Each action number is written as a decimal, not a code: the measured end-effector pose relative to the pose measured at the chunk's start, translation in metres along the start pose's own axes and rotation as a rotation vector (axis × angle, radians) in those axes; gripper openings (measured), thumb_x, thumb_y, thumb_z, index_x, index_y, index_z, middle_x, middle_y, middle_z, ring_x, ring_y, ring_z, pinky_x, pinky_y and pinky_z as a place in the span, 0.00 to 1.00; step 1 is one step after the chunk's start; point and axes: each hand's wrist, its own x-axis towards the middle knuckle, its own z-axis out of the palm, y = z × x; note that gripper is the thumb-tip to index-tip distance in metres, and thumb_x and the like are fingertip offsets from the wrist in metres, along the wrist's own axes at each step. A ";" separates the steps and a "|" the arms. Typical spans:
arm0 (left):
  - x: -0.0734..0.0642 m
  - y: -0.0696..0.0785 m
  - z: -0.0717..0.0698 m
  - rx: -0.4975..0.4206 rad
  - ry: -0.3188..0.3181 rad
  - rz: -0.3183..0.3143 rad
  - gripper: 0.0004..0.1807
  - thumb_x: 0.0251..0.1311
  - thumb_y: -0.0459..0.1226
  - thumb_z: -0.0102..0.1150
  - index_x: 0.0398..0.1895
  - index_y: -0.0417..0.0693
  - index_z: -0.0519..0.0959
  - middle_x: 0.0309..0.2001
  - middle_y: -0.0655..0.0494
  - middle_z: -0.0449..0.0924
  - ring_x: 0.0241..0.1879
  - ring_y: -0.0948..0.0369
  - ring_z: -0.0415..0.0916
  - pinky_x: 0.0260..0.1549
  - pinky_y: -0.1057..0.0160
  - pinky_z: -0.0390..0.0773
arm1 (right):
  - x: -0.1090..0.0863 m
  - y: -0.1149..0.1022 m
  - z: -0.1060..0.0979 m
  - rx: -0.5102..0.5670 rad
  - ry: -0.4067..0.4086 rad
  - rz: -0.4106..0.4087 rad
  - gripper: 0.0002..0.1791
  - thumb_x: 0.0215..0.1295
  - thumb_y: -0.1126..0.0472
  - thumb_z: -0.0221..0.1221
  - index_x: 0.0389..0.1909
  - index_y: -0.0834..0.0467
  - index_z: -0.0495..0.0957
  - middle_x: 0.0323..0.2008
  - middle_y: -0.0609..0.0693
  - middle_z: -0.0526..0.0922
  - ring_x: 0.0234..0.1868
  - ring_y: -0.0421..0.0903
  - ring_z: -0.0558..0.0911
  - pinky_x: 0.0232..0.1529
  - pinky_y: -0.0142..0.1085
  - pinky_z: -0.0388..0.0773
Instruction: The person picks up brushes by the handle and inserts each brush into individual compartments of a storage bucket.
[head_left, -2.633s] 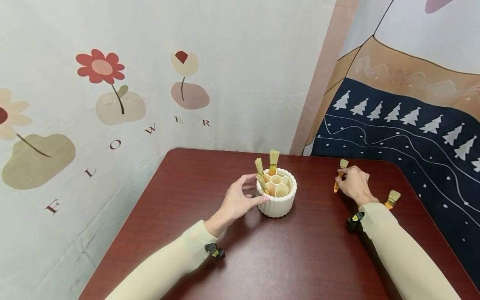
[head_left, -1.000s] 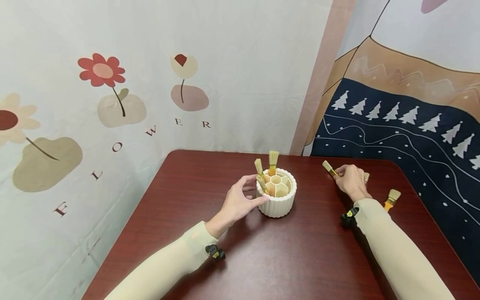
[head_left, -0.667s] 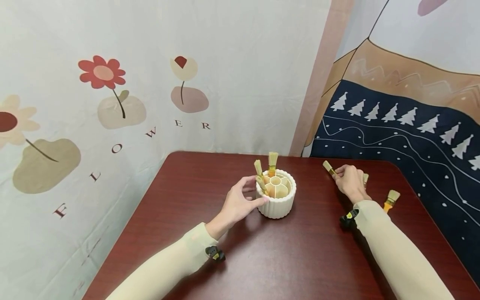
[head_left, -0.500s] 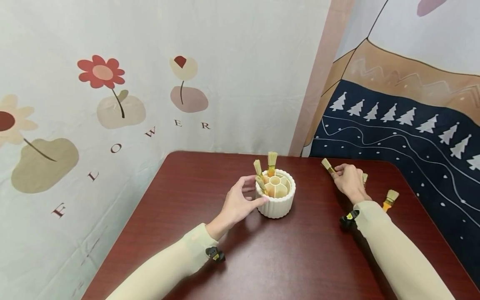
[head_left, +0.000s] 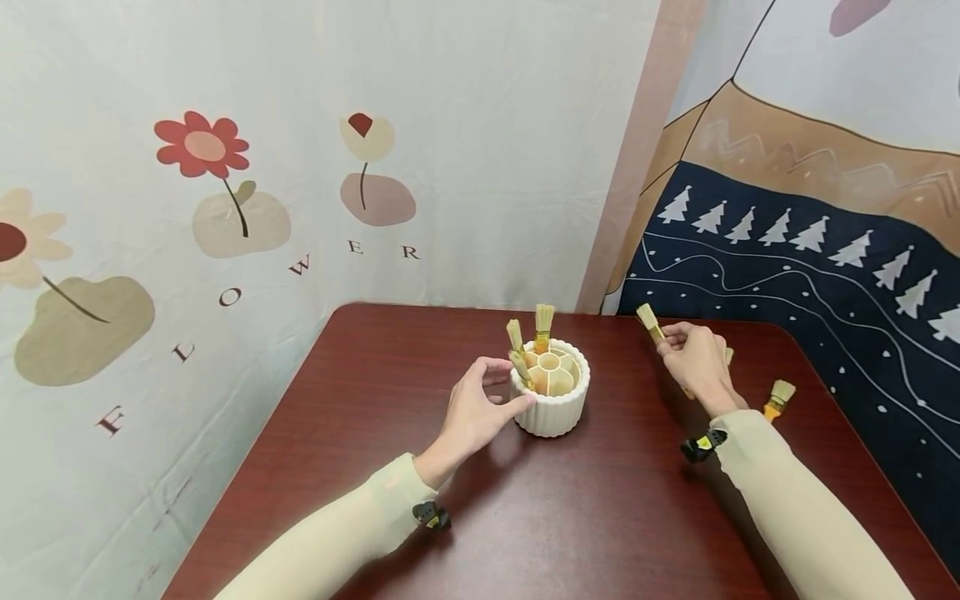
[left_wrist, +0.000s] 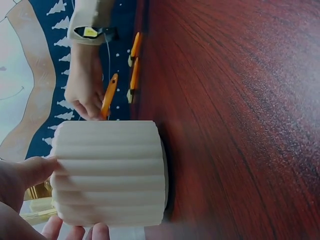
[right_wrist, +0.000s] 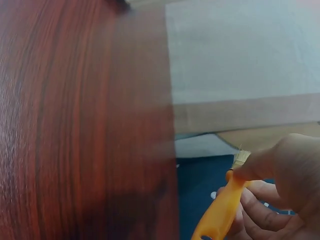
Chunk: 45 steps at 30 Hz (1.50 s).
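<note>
My left hand holds a white ribbed round brush holder by its left side, thumb in front and fingers behind. In the left wrist view its fingertips curl against the ribbed wall. Cream dividers split the holder inside, and three bristle brushes stand in it, bristles up, at the left and back. Further right, my right hand pinches another paintbrush near its ferrule, bristles up and tilted left. The right wrist view shows its orange handle under the thumb; in the left wrist view it hangs above the table.
On the right of the dark red table lies a brush, partly covered by the right sleeve. Another brush peeks out behind the right hand. A patterned cloth stands along the table's far edge.
My right hand has taken a paintbrush from the table, turned its bristles leftward and raised it. My left hand stays at the holder.
</note>
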 end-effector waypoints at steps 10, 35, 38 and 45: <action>0.002 0.000 -0.001 -0.017 -0.005 -0.014 0.33 0.61 0.39 0.91 0.66 0.45 0.84 0.65 0.42 0.93 0.64 0.39 0.93 0.61 0.45 0.96 | -0.009 -0.022 -0.011 0.108 0.013 0.040 0.18 0.80 0.53 0.69 0.57 0.63 0.91 0.49 0.65 0.97 0.50 0.64 0.96 0.52 0.47 0.78; 0.007 -0.002 -0.006 -0.043 -0.036 -0.020 0.32 0.63 0.39 0.90 0.68 0.44 0.85 0.65 0.41 0.93 0.64 0.40 0.93 0.63 0.41 0.94 | -0.026 -0.059 -0.014 0.447 0.048 -0.062 0.20 0.80 0.53 0.77 0.61 0.63 0.90 0.48 0.58 0.97 0.38 0.25 0.90 0.46 0.15 0.86; 0.007 -0.002 -0.006 -0.044 -0.038 -0.022 0.32 0.63 0.39 0.90 0.68 0.45 0.85 0.65 0.42 0.93 0.64 0.40 0.93 0.63 0.41 0.94 | -0.029 -0.066 -0.016 0.463 0.035 -0.076 0.20 0.79 0.53 0.77 0.62 0.61 0.90 0.45 0.47 0.96 0.39 0.27 0.91 0.49 0.16 0.87; 0.008 -0.004 -0.007 -0.055 -0.041 -0.023 0.32 0.63 0.39 0.90 0.67 0.45 0.86 0.65 0.42 0.93 0.66 0.39 0.92 0.64 0.39 0.94 | -0.036 -0.081 -0.018 0.513 0.013 -0.110 0.18 0.79 0.54 0.78 0.60 0.60 0.90 0.42 0.36 0.92 0.42 0.29 0.91 0.50 0.18 0.88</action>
